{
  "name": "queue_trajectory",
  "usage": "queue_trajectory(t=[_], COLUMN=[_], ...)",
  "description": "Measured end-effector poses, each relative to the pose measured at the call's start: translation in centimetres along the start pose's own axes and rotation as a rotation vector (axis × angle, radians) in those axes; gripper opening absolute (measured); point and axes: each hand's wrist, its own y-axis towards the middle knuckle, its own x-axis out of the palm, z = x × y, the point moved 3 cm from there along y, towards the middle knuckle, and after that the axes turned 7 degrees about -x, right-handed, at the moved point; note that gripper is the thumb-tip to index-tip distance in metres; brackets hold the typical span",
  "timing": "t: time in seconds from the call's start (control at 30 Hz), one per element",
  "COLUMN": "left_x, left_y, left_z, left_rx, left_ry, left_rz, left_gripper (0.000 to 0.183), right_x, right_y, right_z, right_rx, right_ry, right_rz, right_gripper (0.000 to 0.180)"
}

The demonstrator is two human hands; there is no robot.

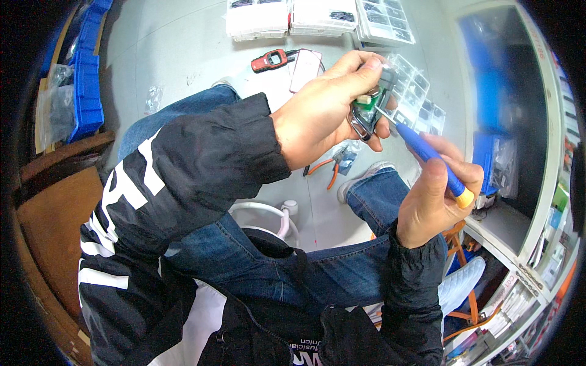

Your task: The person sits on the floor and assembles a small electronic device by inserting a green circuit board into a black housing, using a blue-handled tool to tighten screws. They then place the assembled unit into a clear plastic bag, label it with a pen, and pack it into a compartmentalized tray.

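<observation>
Raised in front of me, my left hand (329,103) grips a small device with its casing off, a green circuit board (367,101) showing. A pale component, perhaps a connector, sits at the board's edge. A black loop or clip (363,127) hangs from its lower end. My right hand (432,192) holds a screwdriver (423,148) with a blue handle and a yellow end cap. The shaft points up and left, and its tip reaches the board's lower right edge. Whether it touches a screw there is too small to tell.
On the floor lie a red handheld meter (270,61), a white-faced phone-like slab (306,69) and orange-handled pliers (333,168). Clear compartment boxes (324,27) are stacked beyond, with another compartment case (407,84) behind my hands. Blue bins (87,96) stand left; a shelf unit (503,228) stands right.
</observation>
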Motion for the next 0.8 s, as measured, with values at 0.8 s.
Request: queue_trajectory(t=[0.8], left_x=[1.1], left_y=[-0.4], left_z=[-2.1], left_rx=[0.063], left_ry=[-0.031], left_rz=[0.013], left_gripper=[0.043], right_x=[1.7], right_y=[-0.7], right_z=[2.3], right_rx=[0.246], right_ry=[-0.408], right_rz=[-0.253], right_gripper=[0.023])
